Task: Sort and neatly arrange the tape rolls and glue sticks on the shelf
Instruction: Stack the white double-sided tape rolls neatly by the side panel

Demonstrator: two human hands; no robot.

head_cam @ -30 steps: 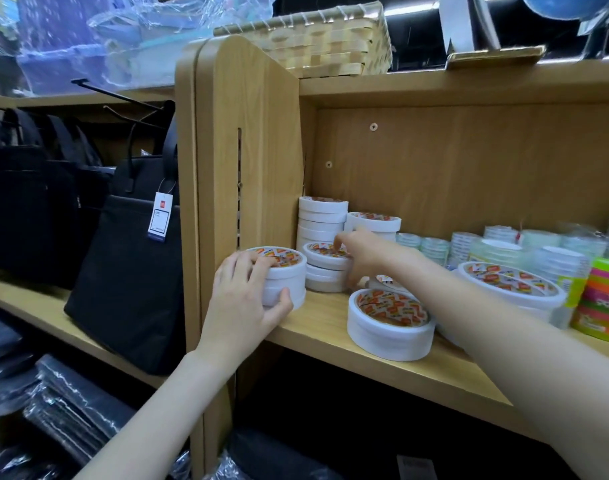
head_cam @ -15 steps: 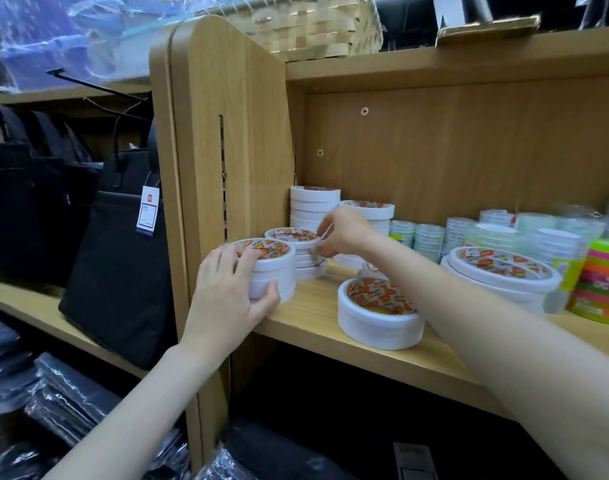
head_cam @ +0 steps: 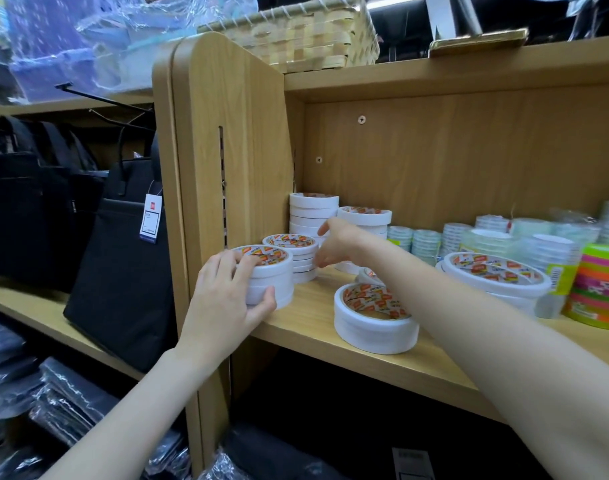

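Tape rolls (head_cam: 270,275) flat, holes upward, in left hand's (head_cam: 223,299) grip; right hand (head_cam: 334,244) loose.

Wooden shelf (head_cam: 445,367), white tape rolls (head_cam: 374,318), clear tape stacks (head_cam: 424,241)

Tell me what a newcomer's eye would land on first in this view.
First, the two bare arms reaching into the wooden shelf: the left hand grips a short stack of white tape rolls at the shelf's front left corner, and the right hand reaches to the stacks behind. Next, the lone wide white tape roll near the front edge, and the neon-coloured rolls at far right.
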